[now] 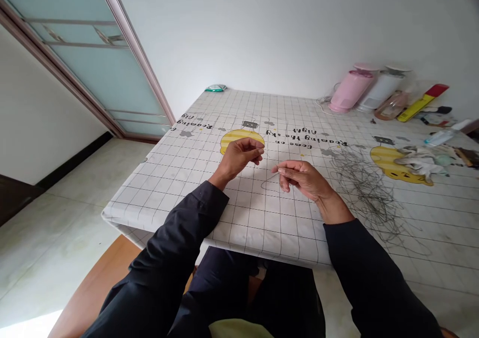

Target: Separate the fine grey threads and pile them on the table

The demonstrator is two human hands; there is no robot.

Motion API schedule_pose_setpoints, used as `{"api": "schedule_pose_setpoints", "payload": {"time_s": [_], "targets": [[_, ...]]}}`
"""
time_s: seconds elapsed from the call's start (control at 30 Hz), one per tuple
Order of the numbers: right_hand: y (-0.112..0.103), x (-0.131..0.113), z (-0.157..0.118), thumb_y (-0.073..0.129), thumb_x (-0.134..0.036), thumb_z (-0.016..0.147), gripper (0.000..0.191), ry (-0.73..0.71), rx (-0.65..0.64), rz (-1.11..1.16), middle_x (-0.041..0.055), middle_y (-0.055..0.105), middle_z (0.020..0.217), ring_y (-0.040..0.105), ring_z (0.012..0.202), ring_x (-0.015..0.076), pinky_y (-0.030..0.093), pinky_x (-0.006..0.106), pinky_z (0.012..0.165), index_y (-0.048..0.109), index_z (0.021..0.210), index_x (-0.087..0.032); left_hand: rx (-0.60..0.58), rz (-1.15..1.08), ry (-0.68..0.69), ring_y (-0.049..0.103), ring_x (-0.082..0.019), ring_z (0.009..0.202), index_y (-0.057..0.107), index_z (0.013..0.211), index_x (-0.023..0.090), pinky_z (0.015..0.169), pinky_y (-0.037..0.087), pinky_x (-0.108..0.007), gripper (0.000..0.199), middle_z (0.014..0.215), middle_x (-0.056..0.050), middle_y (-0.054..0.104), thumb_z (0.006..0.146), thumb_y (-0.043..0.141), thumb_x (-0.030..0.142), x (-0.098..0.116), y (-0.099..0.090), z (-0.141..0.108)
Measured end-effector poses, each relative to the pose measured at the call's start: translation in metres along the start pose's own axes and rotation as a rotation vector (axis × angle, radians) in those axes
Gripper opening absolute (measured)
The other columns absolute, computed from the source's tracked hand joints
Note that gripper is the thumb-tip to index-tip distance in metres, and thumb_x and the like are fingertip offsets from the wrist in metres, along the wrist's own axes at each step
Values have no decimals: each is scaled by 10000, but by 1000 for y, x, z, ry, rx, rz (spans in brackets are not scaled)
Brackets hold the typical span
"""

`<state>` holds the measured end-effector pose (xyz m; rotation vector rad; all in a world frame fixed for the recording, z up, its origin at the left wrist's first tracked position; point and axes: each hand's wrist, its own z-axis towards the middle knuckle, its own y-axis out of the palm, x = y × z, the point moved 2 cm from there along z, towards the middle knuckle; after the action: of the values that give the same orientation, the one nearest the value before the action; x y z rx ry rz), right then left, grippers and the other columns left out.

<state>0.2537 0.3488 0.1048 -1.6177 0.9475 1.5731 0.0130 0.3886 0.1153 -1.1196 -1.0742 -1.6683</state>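
From the head cam: the right hand (299, 175) has a thin dark wire-like strand (267, 180) pinched between thumb and index finger, its loose end curving off toward the left hand, just above the checked tablecloth (258, 225); the left hand (244, 157) is up over a printed yellow cartoon, thumb and fingertips drawn together, but honestly can't tell if there's a strand in there too, way too fine to see; the two hands are near each other, not touching; the big messy tangle of similar strands (370, 190) sits on the cloth just right of the right hand; further right there's a crumpled rag (426, 161); back by the wall you've got a pink cylindrical container (351, 92), a white one (381, 91) beside it and a yellow-and-red box (422, 103); a small green packet (216, 88) lies at the far left corner.
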Motion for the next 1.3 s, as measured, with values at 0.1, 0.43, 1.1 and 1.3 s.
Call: {"api": "schedule_pose_setpoints", "payload": {"time_s": [0.1, 0.43, 1.1, 1.3], "targets": [[2, 4, 4, 839, -511, 1005, 336, -48, 75, -7, -12, 644, 661, 577, 595, 151, 507, 315, 631, 845, 1121, -195, 94, 35, -17, 700, -135, 699, 791, 950, 152, 661, 611, -302, 220, 817, -38, 752, 864, 933, 296, -7, 5, -1], [10, 9, 7, 822, -501, 968, 337, 31, 168, -2, -74, 480, 618, 375, 450, 94, 360, 284, 457, 794, 1069, -180, 283, 440, -53, 682, -163, 655, 825, 835, 172, 632, 545, -309, 117, 722, -28, 746, 931, 795, 231, -15, 5, -9], [1, 0, -4, 616, -573, 1086, 441, -83, 188, -625, -46, 474, 612, 403, 539, 137, 342, 300, 528, 877, 1108, -218, -30, 775, 363, 716, -198, 798, 843, 966, 208, 759, 577, -357, 351, 897, -66, 802, 1098, 695, 498, 6, -11, -9], [-1, 1, -3, 663, -671, 1059, 514, -114, 304, -434, -54, 433, 609, 401, 517, 136, 329, 287, 480, 840, 1157, -198, 289, 434, 156, 809, -264, 1002, 814, 1220, 164, 882, 667, -412, 797, 1188, -177, 826, 1104, 412, 843, 13, -23, -8]]}}
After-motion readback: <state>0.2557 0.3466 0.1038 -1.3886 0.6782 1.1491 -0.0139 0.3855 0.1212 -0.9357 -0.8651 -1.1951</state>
